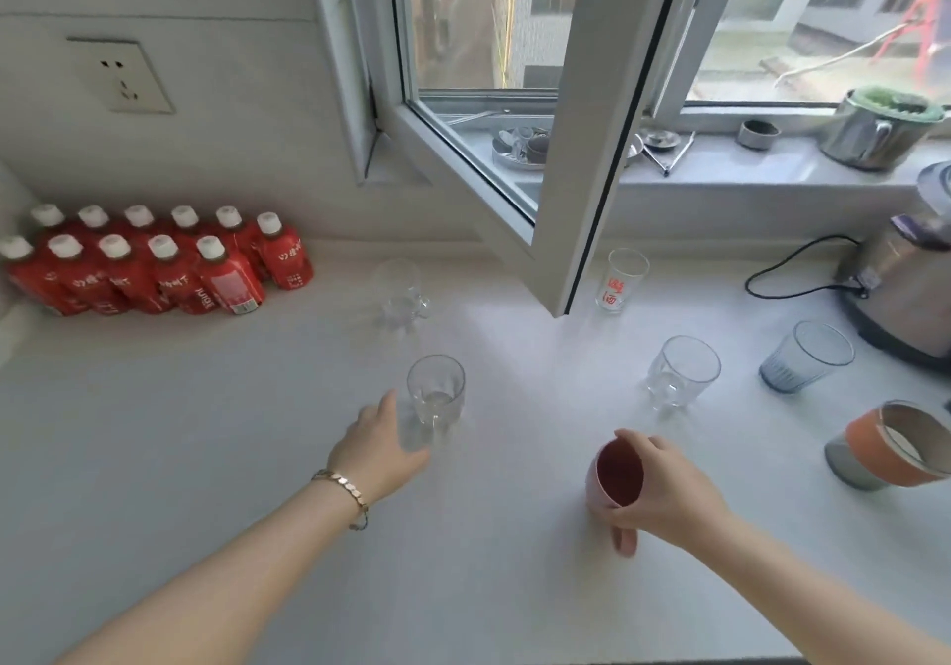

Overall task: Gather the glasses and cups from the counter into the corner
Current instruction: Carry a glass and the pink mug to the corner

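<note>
Both forearms reach in from the near edge of the counter (206, 433). Right hand (664, 489) is wrapped around the pink cup (615, 479), fingers curled over its far side and thumb down its near side, the cup tipped so its dark red inside faces us, close to the near edge. Left hand (383, 446), bracelet (345, 492) on the wrist, is closed on a clear glass (435, 399) standing mid-counter, thumb up along its left wall; the fingers show blurred through the glass.

Further back, a clear mug (401, 294) sits upright, blurred, between the left-hand glass and the back wall. Over in the back left corner, red bottles (154, 263) with white caps stand in two tight rows.

Right half now: a tall glass with red print (620, 281) stands near the back edge, just beside the lower corner of the open window sash (556, 160). A second clear mug (682, 373) stands nearer us, well apart from the pink cup. Beside it, toward the right edge, a ribbed blue-grey glass (805, 355), and nearer still an orange-banded cup (890, 446) at the right edge. A steel kettle (905, 283) with a black cord (792, 273) sits behind the blue-grey glass.
</note>
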Tool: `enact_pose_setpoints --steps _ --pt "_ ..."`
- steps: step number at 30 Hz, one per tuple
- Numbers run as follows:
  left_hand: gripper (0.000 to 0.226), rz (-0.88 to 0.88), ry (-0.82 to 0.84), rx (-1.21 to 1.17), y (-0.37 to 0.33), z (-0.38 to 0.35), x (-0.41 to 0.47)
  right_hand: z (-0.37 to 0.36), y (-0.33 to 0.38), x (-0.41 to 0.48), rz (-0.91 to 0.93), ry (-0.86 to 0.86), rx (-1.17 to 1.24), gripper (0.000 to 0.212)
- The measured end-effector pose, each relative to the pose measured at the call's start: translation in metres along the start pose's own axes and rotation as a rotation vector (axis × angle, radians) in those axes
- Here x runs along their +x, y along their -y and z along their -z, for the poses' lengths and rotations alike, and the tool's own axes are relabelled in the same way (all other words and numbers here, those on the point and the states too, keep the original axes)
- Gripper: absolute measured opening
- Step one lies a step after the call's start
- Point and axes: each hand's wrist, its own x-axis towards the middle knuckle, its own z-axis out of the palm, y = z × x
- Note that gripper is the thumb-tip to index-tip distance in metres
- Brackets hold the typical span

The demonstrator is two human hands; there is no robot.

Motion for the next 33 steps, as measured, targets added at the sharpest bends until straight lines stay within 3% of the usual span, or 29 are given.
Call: enact_pose_setpoints --steps 4,8,15,25,33 --pt "0.108 -0.010 0.005 -0.115 -0.029 0.003 0.055 0.011 0.012 0.018 0.016 -0.073 0.051 0.089" --pt "0.095 -0.011 0.062 -0.023 -0.037 -0.016 0.080 0.017 0.020 0.031 0.039 -0.110 0.088 0.091" --pt "0.088 0.070 -0.056 0.025 -0.030 -0.022 0.072 0.024 0.023 0.050 0.145 -0.052 0.094 0.094" --pt "0.089 0.430 -0.392 -0.191 0.001 -0.031 -0.095 0.023 0.066 0.061 0.630 0.143 -0.082 0.091" --pt "0.089 0.863 -0.593 -0.329 0.014 -0.062 -0.275 -0.022 0.132 -0.022 1.089 0.393 -0.262 0.090"
